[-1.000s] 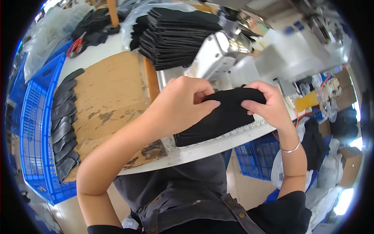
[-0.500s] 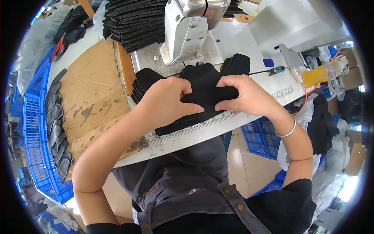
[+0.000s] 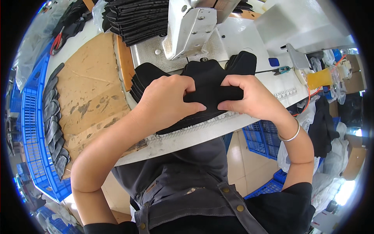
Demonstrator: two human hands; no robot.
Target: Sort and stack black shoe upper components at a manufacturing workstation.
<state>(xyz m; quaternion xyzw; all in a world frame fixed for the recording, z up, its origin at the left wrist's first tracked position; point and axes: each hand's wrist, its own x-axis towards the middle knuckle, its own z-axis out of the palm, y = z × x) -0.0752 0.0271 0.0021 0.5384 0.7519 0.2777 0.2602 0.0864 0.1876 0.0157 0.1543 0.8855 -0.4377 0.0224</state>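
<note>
Here, both hands on one black fabric piece (image 3: 208,84), just in front of the sewing machine (image 3: 191,27). Left hand (image 3: 165,101) curled over the piece's left part, fingers bent and pressed together, thumb stretched rightward along the lower fold, pinching cloth between thumb and fingers. Right hand (image 3: 249,97) clamped on the right part likewise, fingers curled on top, thumb pointing left toward the other thumb, tips near but apart. Silver bangle (image 3: 290,134) on the right wrist. Fabric lying on the white table (image 3: 241,35) directly below the machine head, bunched between the hands, its near edge over a ruler strip (image 3: 187,130) along the table's front. More black pieces fanned out under it, left of the machine base. Behind and left of the machine, a tall stack (image 3: 136,19) of black pieces. Left of the machine, a worn cardboard sheet (image 3: 87,93) with a row of dark pieces (image 3: 52,121) along its far-left edge, and beyond that a blue crate (image 3: 29,128). Right of the machine, small snips (image 3: 282,70) on the table. Grey apron (image 3: 183,183) at the bottom.
</note>
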